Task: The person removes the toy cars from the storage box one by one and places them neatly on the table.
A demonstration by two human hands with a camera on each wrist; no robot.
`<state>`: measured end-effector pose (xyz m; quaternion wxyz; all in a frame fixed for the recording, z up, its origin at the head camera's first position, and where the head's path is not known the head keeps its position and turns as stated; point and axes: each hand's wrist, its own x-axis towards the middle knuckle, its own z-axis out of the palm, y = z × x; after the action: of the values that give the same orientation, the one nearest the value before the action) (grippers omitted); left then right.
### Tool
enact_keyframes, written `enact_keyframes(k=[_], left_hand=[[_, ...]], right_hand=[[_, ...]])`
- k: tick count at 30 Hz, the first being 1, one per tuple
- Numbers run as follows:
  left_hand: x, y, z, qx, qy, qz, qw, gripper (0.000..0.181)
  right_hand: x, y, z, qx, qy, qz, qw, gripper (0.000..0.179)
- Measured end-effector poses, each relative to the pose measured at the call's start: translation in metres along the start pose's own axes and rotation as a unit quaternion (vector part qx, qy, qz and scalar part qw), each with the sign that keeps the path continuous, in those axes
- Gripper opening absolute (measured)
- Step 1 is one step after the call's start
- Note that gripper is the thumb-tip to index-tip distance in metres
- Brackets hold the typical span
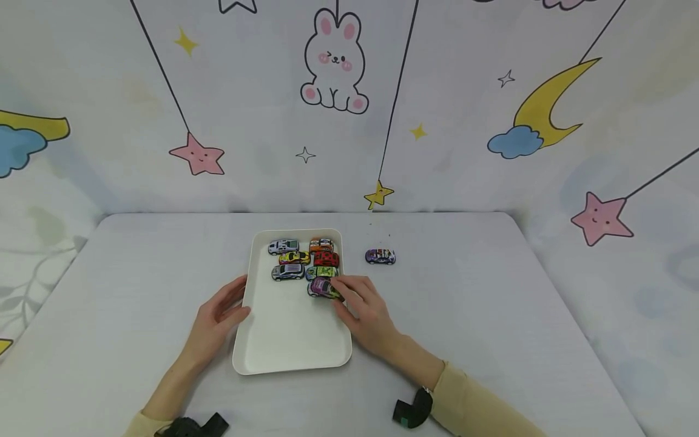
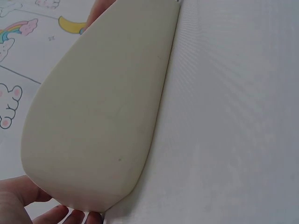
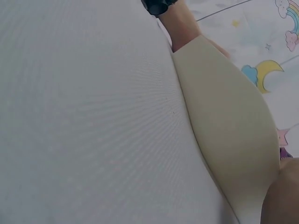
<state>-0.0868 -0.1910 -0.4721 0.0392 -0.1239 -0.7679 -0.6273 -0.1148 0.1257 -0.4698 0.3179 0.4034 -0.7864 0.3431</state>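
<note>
Centrally in the head view, the right hand [image 1: 368, 312] pinches a purple toy car [image 1: 322, 288] at the right side of a white tray [image 1: 289, 343]; the left hand [image 1: 214, 318], loosely spread, touches its left edge. The left wrist view shows fingertips against the tray, lower left. The right wrist view shows a hand, lower right.
</note>
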Motion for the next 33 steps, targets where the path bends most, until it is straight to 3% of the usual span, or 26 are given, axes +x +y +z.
enact_keyframes(k=[13,21,33], left_hand=[[0.000,-0.001,0.001,0.003,-0.004,-0.004,1.0000,0.056],[0.000,0.001,0.000,0.001,-0.001,-0.003,1.0000,0.056],[0.000,0.003,0.000,0.009,-0.002,-0.004,0.9999,0.055]], right_hand=[[-0.005,0.004,-0.001,0.016,0.037,0.064,0.9972,0.039],[-0.012,0.023,-0.011,-0.002,0.076,0.091,0.9929,0.043],[-0.020,0.046,-0.026,-0.005,0.071,0.130,0.9889,0.039]])
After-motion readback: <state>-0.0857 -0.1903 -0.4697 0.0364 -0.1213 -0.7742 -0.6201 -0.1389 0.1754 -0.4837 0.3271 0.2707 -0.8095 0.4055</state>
